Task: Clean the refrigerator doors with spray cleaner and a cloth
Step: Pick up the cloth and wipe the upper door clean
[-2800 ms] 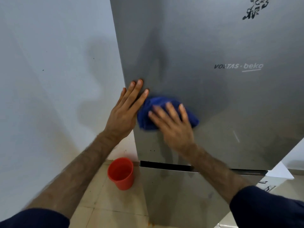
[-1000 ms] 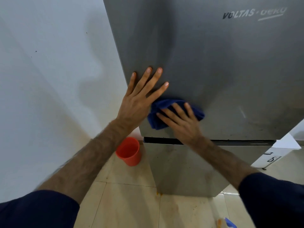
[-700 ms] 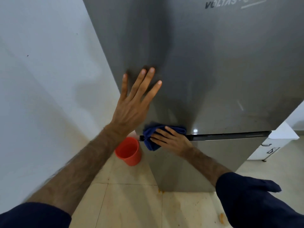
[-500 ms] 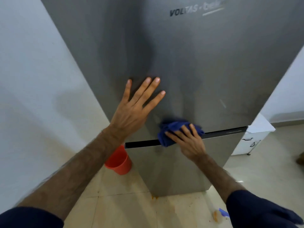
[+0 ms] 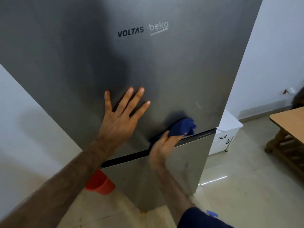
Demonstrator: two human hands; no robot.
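The grey steel upper refrigerator door [image 5: 164,66] fills most of the view, with the lower door [image 5: 185,163] below a dark gap. My left hand [image 5: 120,119] lies flat on the upper door, fingers spread. My right hand [image 5: 162,145] grips a bunched dark blue cloth [image 5: 182,127] and holds it against the bottom edge of the upper door, at the gap, near the door's right side. No spray bottle is clearly in view.
A white wall [image 5: 24,129] stands close on the left. An orange bucket [image 5: 100,183] sits on the tiled floor by the fridge's left corner. A low white cabinet [image 5: 225,134] is to the right, a wooden table [image 5: 289,127] further right.
My right hand has slid the cloth down the upper door to its bottom edge, then rightward along the gap. My left hand stayed flat on the door. The view swung to the right.
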